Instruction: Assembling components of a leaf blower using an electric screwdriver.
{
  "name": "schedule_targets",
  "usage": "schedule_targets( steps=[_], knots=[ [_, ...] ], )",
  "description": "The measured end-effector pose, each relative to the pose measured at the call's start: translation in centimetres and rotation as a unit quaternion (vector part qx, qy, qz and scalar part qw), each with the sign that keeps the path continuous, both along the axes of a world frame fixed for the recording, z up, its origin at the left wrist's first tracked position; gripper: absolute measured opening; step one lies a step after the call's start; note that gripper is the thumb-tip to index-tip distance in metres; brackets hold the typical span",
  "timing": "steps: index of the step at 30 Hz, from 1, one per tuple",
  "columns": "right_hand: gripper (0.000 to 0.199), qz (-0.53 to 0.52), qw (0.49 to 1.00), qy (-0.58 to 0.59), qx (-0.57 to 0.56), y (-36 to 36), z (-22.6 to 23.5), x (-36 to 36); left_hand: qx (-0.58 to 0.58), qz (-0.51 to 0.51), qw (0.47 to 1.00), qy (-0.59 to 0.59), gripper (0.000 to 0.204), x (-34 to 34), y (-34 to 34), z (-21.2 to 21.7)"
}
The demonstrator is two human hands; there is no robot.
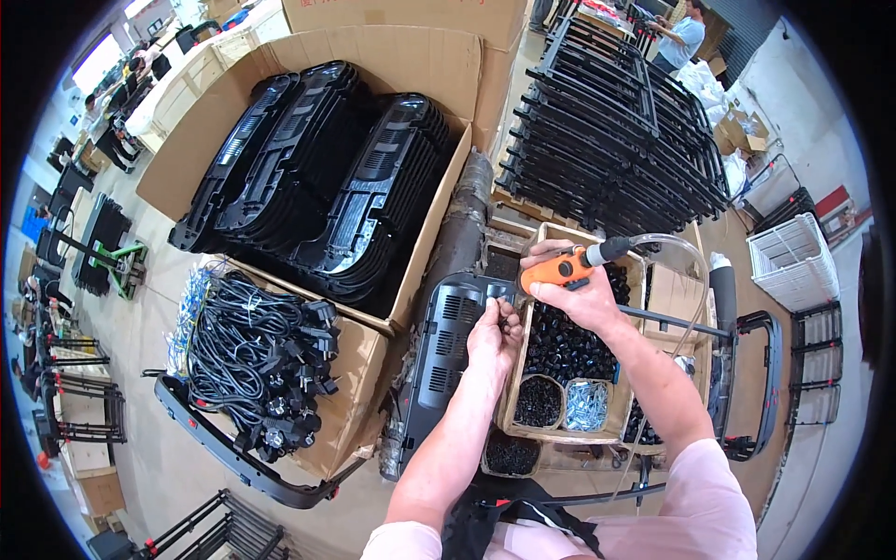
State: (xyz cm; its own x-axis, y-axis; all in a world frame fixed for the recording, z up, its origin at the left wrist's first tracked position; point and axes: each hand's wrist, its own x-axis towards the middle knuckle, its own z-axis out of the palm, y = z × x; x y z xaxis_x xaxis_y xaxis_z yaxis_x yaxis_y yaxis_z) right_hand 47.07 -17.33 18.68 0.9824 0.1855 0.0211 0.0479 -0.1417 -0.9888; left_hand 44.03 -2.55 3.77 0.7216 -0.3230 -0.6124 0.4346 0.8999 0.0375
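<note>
Closed around an orange power tool [557, 271], the right hand [581, 297] holds it over the partitioned wooden tray [560, 434], thumb along the near side. We record the left hand [493, 338] with fingers bunched at the upper end of a black slotted cover [446, 327], just left of the tray; whether they pinch a small dark part there, we cannot tell.

Taking the surroundings by size, we note an open cardboard carton [401, 56] of stacked black mouldings [383, 168]; beyond the tool, a stack of black frames [607, 131]; and, left of the cover, a bundle of black cables [252, 345] with plugs. We find small black parts [569, 355] in the tray's main compartment, and dark screws [539, 401] and silver screws [588, 404] in two smaller ones nearer the person.

On markings, we observe red lettering on a rear cardboard panel [499, 28], cut off by the view's upper edge. Any marking on the tool is too small to read.
</note>
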Motion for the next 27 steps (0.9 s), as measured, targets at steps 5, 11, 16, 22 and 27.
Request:
schedule_targets(
  steps=[5, 11, 16, 22, 27],
  knots=[
    [0.054, 0.024, 1.0, -0.003, 0.003, 0.7, 0.0, -0.3, -0.043, 0.045, 0.998, 0.031, 0.025, 1.4, 0.0, -0.3],
    [0.055, 0.023, 1.0, 0.005, 0.0, 1.4, 0.3, 0.1, -0.095, 0.04, 0.995, 0.011, 0.026, 1.4, 0.6, -0.2],
    [0.054, 0.014, 1.0, -0.008, -0.002, 2.4, 0.3, -0.3, -0.081, 0.086, 0.993, 0.023, 0.027, 1.5, 1.0, 0.3],
    [0.056, 0.025, 0.999, -0.019, -0.022, 2.7, 0.8, -0.6, -0.072, 0.093, 0.993, 0.026, 0.029, 1.2, 1.1, 1.0],
    [0.054, 0.016, 1.0, -0.013, -0.006, 2.7, 0.4, -1.1, -0.095, 0.1, 0.989, 0.05, 0.027, 1.2, 0.8, 1.2]
  ],
)
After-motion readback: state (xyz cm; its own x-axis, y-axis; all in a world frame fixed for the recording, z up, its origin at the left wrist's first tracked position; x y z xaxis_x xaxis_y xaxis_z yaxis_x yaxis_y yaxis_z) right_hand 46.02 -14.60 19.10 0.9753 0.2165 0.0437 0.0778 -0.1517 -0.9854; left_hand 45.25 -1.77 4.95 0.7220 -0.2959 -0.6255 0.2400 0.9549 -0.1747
